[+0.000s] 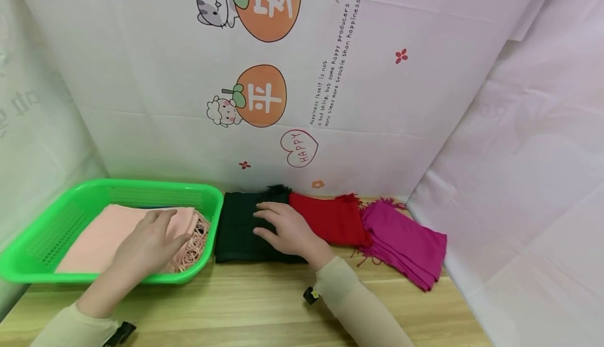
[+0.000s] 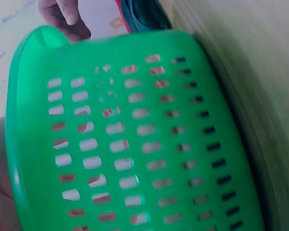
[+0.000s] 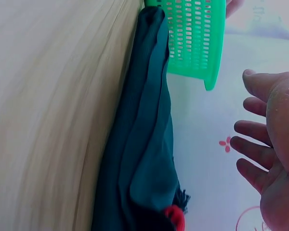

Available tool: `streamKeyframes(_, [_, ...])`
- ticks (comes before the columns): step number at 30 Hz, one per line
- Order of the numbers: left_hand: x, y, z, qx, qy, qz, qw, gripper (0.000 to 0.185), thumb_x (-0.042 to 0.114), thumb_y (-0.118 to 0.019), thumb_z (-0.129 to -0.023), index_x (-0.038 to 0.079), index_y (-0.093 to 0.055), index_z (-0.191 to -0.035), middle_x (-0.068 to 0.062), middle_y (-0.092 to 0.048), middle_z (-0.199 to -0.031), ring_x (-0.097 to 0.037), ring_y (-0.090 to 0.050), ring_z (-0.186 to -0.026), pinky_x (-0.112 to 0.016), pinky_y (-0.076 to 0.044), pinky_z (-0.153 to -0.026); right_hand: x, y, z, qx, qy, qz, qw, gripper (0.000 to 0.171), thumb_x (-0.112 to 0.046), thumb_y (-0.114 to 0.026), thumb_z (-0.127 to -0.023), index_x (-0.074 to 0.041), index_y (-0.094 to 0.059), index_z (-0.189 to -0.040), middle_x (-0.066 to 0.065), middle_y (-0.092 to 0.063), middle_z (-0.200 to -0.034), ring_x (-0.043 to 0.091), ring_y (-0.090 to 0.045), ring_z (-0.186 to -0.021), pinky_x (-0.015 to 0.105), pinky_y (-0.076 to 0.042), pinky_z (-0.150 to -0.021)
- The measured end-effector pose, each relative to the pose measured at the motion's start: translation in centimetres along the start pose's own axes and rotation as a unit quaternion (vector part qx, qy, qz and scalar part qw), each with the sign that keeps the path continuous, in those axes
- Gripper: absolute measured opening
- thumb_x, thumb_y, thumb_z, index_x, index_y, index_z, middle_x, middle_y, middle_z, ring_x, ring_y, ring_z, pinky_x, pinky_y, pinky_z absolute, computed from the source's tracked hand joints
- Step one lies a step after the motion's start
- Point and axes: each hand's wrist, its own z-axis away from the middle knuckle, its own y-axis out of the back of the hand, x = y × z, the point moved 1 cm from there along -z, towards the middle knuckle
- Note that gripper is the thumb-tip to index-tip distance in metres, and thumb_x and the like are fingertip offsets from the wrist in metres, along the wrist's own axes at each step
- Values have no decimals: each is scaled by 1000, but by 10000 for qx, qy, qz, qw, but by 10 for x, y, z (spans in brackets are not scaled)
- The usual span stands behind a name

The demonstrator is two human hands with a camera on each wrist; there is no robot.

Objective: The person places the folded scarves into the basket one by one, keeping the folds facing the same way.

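Showing a sorting layout on a wooden table (image 1: 264,300), the head view presents a green basket (image 1: 42,242) at the left and three folded scarves in a row to its right. A folded pink scarf (image 1: 108,229) lies inside the basket, its fringe gathered against the right wall, and the left hand (image 1: 151,245) is laid upon it with fingers extended and relaxed, nothing being gripped; such a flat hand is judged to settle the cloth in the basket. The dark green scarf (image 1: 236,231) lies on the table just beside the basket wall, nearest of the row. The right hand (image 1: 288,231) is spread over its right part, fingers straight and slightly parted; in the right wrist view the hand (image 3: 274,144) is seen lifted a little off the cloth, so firm contact cannot be confirmed. A red scarf (image 1: 332,218) adjoins the dark one, and a magenta scarf (image 1: 406,245) overlaps the red one's far edge. The perforated wall of the basket (image 2: 135,144) fills the left wrist view. A printed sheet (image 1: 302,74) forms the backdrop.
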Motion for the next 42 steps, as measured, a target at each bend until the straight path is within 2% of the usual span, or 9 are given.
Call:
streamKeyframes(9, [20,-6,-1,-88,-14,34,10000,77,44,-74,-107,-8,-49,-160,-39,-45,-157,-62,-49,-140,-78,-52,-98,16,10,20,215,-79,89,9997,43,-34,-79,-107,-13,-73,-144,10,-63,-157,29,-60,-143,48,-49,-122])
streamKeyframes(14, [29,-11,-2,25,-123,73,9999,72,39,-75,-107,-6,-52,-158,-37,-49,-156,-60,-51,-138,-76,-54,-97,22,16,31,205,-359,29,9991,44,-34,-79,-106,-14,-72,-145,10,-61,-159,30,-57,-146,50,-48,-122])
streamKeyframes(23, [47,-20,-3,480,-621,104,9969,65,30,-80,-104,-7,-58,-153,-34,-56,-150,-57,-57,-135,-72,-57,-97,40,25,49,254,-519,89,9983,45,-32,-79,-106,-12,-72,-145,13,-61,-160,32,-56,-148,51,-47,-123])
streamKeyframes(30, [60,-26,-4,626,-1007,36,9929,66,28,-84,-102,-10,-59,-149,-33,-59,-144,-53,-63,-127,-65,-61,-94,51,32,64,207,-801,164,9964,48,-32,-82,-104,-13,-72,-146,10,-61,-159,32,-57,-146,52,-48,-122])
streamKeyframes(34, [68,-28,-5,577,-1064,11,9927,67,28,-85,-101,-8,-59,-151,-32,-59,-145,-51,-64,-126,-65,-60,-96,58,36,72,282,-855,186,9958,48,-31,-82,-103,-12,-72,-146,10,-62,-158,33,-58,-145,53,-48,-121])
streamKeyframes(42, [81,-34,-5,522,-1233,4,9910,68,28,-87,-100,-5,-59,-153,-35,-57,-149,-55,-58,-137,-70,-53,-108,72,44,87,354,-1025,302,9936,46,-31,-82,-103,-11,-74,-144,12,-63,-157,36,-60,-143,57,-49,-120])
